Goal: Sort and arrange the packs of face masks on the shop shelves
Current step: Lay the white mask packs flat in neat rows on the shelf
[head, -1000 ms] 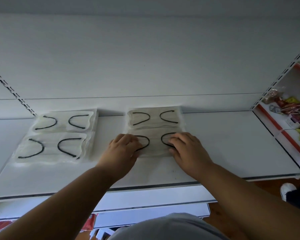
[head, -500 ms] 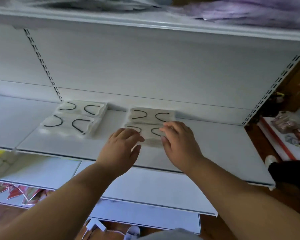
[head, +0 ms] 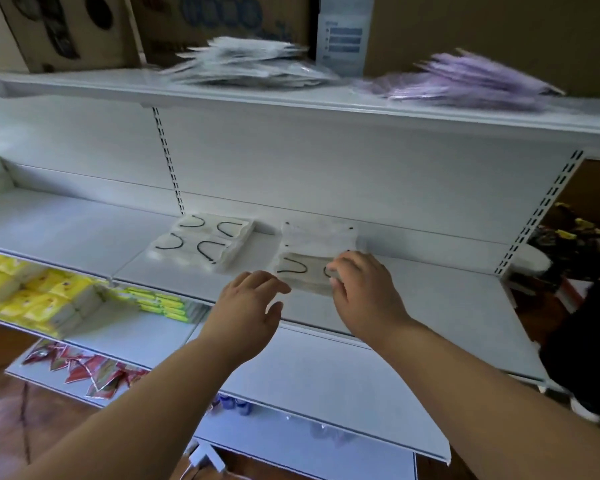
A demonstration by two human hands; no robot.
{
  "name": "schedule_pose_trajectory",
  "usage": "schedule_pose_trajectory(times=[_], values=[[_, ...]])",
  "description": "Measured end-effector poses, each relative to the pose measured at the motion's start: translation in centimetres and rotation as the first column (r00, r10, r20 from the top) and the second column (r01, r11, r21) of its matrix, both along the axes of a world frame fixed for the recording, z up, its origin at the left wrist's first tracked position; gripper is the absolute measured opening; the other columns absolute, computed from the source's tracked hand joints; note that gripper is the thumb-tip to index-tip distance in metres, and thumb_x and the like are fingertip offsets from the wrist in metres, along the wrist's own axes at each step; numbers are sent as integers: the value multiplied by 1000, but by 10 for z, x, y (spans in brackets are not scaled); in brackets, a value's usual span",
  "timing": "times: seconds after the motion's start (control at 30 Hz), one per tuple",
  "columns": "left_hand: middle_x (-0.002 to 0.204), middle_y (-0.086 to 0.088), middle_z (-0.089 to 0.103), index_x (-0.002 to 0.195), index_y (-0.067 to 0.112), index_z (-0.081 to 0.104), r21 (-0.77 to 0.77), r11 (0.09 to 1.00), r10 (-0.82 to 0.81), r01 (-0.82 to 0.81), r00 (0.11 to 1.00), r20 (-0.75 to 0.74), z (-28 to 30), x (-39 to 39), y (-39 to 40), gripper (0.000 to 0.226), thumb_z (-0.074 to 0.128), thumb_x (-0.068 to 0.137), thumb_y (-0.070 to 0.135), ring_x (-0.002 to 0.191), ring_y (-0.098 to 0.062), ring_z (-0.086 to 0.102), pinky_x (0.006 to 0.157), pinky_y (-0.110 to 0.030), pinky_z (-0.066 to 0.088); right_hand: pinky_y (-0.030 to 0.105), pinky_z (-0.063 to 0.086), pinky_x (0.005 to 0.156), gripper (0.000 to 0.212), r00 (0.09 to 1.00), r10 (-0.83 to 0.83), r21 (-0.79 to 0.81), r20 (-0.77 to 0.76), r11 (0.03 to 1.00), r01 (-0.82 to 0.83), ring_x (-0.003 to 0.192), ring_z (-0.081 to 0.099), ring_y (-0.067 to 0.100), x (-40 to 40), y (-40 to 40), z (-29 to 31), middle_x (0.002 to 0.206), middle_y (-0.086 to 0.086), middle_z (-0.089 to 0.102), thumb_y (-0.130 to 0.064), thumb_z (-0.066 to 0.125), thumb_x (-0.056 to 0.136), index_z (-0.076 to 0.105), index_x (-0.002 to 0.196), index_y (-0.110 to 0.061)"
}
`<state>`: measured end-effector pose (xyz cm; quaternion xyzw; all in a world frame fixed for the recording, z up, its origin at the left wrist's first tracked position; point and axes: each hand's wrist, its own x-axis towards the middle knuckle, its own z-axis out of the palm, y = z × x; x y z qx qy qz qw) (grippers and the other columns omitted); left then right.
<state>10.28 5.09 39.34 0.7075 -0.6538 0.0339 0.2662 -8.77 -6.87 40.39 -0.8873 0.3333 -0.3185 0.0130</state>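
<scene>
Lighting is dim and cool, with a blue-grey cast over the white shelf (head: 413,299). The brightest zone lies at the far left edge, where the back panel (head: 326,174) glows pale. Shadows are soft and weak. Motion blur smears the grey packs (head: 250,65) and purple packs (head: 465,81) on the top shelf (head: 84,86), and softens both forearms. Wide-angle distortion bends the shelf lines toward the frame edges. The right side falls into deep shadow.

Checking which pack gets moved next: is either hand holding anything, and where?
The right hand touches the near right edge of the front mask pack; a real grip cannot be told. The left hand holds nothing.
</scene>
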Motion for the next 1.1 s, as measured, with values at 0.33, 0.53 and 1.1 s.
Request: schedule_pose_trajectory(times=[0.33, 0.53, 1.1], values=[[127, 9, 60, 127, 29, 63, 87, 991, -101, 99, 995, 15, 3, 56, 4, 32, 58, 95, 22, 121, -19, 50, 101, -34, 41, 38, 49, 85, 18, 995, -99, 136, -31, 985, 102, 96, 61, 29, 50, 11, -13, 107, 5, 65, -9, 61, 88, 69, 104, -11], [118, 6, 64, 121, 24, 66, -7, 989, -148, 148, 989, -17, 15, 61, -18, 32, 60, 91, 16, 112, -21, 55, 94, -35, 46, 34, 48, 87, 18, 998, -27, 75, 49, 997, 23, 100, 59, 21, 61, 15, 9, 108, 1, 64, -11, 63, 90, 68, 107, -11], [113, 5, 68, 114, 25, 69, -102, 992, 72, -76, 997, -42, 39, 42, -70, 30, 65, 87, 13, 103, -26, 64, 87, -38, 52, 30, 47, 89, 19, 989, 145, 230, -39, 964, -132, 104, 58, 14, 79, -69, 52, 113, -4, 60, -20, 56, 96, 64, 113, -17]])
